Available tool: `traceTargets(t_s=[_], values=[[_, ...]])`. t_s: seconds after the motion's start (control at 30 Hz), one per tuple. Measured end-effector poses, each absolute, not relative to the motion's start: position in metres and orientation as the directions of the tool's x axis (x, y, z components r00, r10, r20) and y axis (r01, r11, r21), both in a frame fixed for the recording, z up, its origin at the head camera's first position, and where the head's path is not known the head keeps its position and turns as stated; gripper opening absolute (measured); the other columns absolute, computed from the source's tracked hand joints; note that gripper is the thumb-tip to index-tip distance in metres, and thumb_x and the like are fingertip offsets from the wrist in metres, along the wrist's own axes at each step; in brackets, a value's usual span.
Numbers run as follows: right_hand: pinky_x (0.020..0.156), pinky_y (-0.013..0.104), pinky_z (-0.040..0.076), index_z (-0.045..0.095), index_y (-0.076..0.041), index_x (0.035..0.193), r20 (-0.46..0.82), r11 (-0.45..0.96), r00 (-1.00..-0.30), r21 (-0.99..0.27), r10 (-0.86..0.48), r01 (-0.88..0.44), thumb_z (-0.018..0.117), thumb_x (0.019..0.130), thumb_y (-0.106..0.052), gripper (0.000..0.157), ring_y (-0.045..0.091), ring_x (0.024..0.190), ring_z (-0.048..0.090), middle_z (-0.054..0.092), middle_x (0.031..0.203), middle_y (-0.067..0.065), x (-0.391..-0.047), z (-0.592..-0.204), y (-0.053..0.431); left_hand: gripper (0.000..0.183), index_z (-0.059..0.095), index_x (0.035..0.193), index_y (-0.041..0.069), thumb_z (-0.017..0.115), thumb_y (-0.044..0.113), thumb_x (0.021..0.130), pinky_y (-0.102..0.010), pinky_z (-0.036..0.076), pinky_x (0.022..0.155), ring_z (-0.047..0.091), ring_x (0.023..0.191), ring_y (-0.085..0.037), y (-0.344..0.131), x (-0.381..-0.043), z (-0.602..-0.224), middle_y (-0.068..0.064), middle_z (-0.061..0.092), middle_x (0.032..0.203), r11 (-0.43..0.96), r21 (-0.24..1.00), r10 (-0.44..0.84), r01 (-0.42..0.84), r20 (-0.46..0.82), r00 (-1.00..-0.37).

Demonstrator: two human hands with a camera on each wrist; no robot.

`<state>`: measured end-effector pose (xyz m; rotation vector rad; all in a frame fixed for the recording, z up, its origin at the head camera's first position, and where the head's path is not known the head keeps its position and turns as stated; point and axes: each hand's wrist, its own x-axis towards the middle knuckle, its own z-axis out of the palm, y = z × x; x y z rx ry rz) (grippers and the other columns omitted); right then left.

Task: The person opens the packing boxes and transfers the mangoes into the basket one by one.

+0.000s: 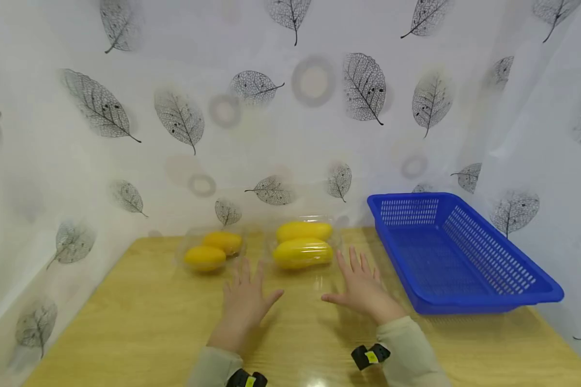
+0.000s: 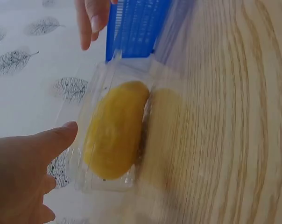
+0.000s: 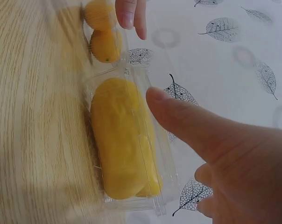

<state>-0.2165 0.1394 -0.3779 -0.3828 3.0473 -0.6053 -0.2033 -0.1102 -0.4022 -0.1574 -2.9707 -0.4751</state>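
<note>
Two clear plastic boxes stand side by side at the back of the wooden table. The right box (image 3: 152,140) holds two long yellow fruits (image 1: 303,253), and the left one has two smaller orange-yellow fruits (image 1: 205,258). My left hand (image 1: 244,303) is spread with straight fingers in front of the gap between the boxes. My right hand (image 1: 363,290), also spread, is at the front right of the larger box, between it and a blue plastic basket (image 1: 484,301). Neither hand holds anything. Whether any fingertip touches a box, I cannot tell.
The basket has slotted sides and stands at the table's right edge. Behind and beside the table (image 1: 140,322) hangs a white sheet (image 1: 310,150) printed with grey leaves. Each wrist wears a small black camera (image 1: 370,356) over a light sleeve (image 1: 411,352).
</note>
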Motion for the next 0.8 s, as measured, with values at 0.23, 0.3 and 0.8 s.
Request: traceTargets(t_s=[0.23, 0.3, 0.8], values=[[0.100, 0.068, 0.002, 0.016, -0.008, 0.149, 0.032, 0.890, -0.967, -0.385, -0.252, -0.244, 0.065, 0.074, -0.062, 0.105, 0.046, 0.135, 0.001, -0.002, 0.151, 0.022, -0.216, -0.377, 0.139, 0.083, 0.020, 0.149, 0.011, 0.049, 0.059, 0.088, -0.066, 0.010, 0.102, 0.000, 0.137, -0.043, -0.128, -0.210, -0.406, -0.022, 0.005, 0.152, 0.940, 0.333, 0.027, 0.072, 0.140, -0.990], [0.100, 0.068, 0.002, 0.017, -0.008, 0.149, 0.023, 0.893, -0.968, -0.382, -0.249, -0.239, 0.065, 0.074, -0.062, 0.104, 0.047, 0.135, 0.001, -0.002, 0.151, 0.023, -0.215, -0.377, 0.140, 0.083, 0.017, 0.149, 0.011, 0.049, 0.058, 0.089, -0.067, 0.010, 0.101, 0.001, 0.137, -0.043, -0.133, -0.212, -0.409, -0.022, 0.006, 0.152, 0.943, 0.328, 0.018, 0.063, 0.138, -0.990], [0.099, 0.070, 0.009, 0.021, -0.006, 0.147, 0.004, 0.886, -0.967, -0.400, -0.255, -0.235, 0.064, 0.081, -0.053, 0.093, 0.047, 0.135, 0.007, 0.005, 0.151, 0.025, -0.214, -0.376, 0.143, 0.069, 0.036, 0.142, 0.003, 0.057, 0.044, 0.090, -0.068, 0.013, 0.100, 0.011, 0.136, -0.043, -0.146, -0.222, -0.422, -0.017, 0.021, 0.150, 0.938, 0.319, 0.073, 0.138, 0.208, -0.975]])
